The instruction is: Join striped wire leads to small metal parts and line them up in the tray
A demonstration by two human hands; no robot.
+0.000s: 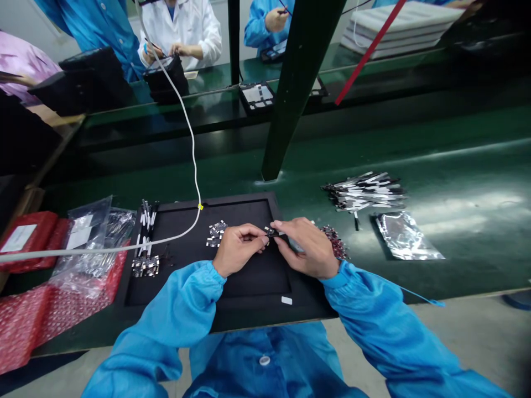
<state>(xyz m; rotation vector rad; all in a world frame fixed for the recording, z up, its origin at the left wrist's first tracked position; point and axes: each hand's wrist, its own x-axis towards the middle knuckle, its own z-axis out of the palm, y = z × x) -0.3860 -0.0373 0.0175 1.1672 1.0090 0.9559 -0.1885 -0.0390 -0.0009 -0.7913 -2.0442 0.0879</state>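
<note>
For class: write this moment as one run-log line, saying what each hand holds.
left hand: small black-and-silver part | right hand: same part | beside: pile of small parts, black tray

bench layout, tray mid-bench
tray [186, 287] on bench [477, 249]; strips [145, 226] and parts pile [145, 266] at tray's left end, small pieces [218, 233] mid-tray, small part [271, 232] btwn l hand [238, 251] & r hand [307, 249]. r of tray: parts heap [337, 240], strip bundle [365, 190], foil bag [404, 237]. l of tray: plastic bags [85, 237] on bubble wrap [53, 315]. post [282, 110] behind.
</note>
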